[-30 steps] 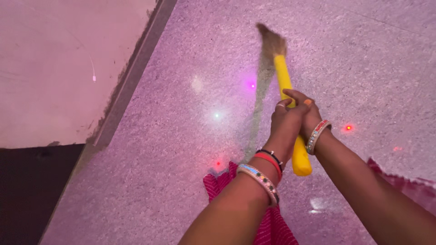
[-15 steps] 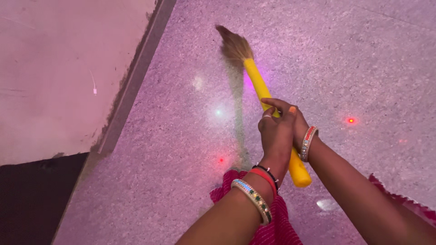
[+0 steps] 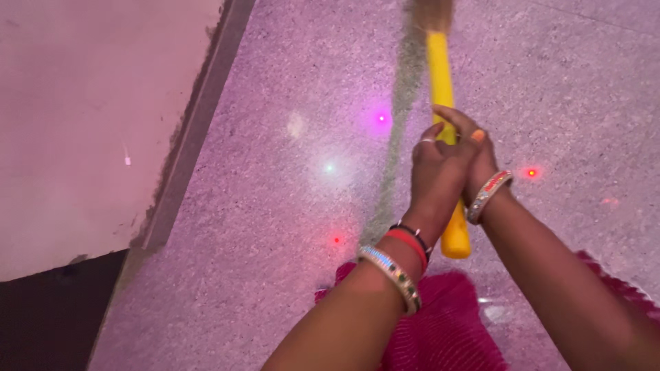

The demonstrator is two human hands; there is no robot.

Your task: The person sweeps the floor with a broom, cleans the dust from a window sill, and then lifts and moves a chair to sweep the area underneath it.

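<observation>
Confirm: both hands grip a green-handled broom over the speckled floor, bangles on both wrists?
Not quite. The broom handle is yellow, not green, as the head view shows. The rest holds: left hand and right hand grip it over the speckled floor, bangles on both wrists.

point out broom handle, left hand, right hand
broom handle [image 3: 440, 69], head view, bare yellow shaft above the hands
left hand [image 3: 436, 172], head view, back of the hand
right hand [image 3: 481, 161], head view, knuckles beside the shaft
</observation>
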